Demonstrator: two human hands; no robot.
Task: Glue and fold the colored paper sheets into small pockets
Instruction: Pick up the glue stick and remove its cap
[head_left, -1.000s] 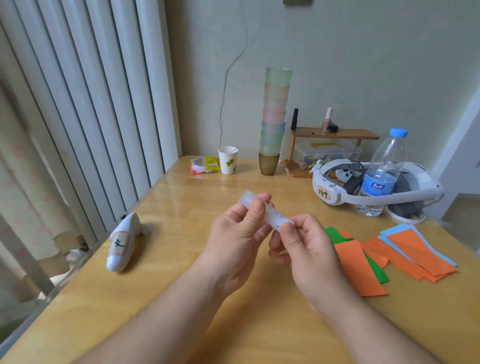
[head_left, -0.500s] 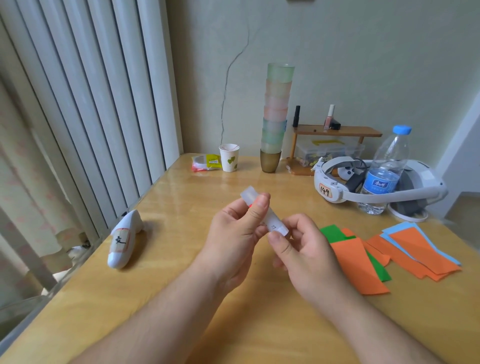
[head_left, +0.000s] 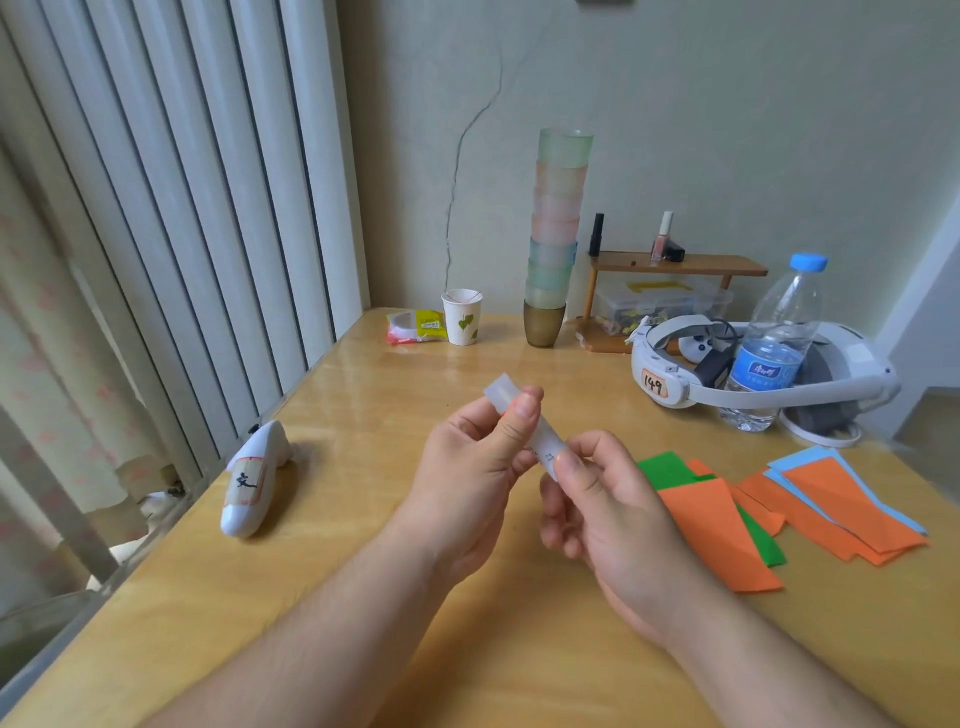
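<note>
Both grips above wooden table (head_left: 363, 415).

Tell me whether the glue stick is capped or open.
Capped, it seems: the translucent cap sits on the glue stick above the left hand; the right hand pinches its base. No glue shows.

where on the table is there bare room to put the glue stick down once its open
Bare wood lies between the white controller and the left hand, and in the stretch from the paper cup toward both hands. The right side is crowded: paper sheets, water bottle and headset. Both hands hold the glue stick.
</note>
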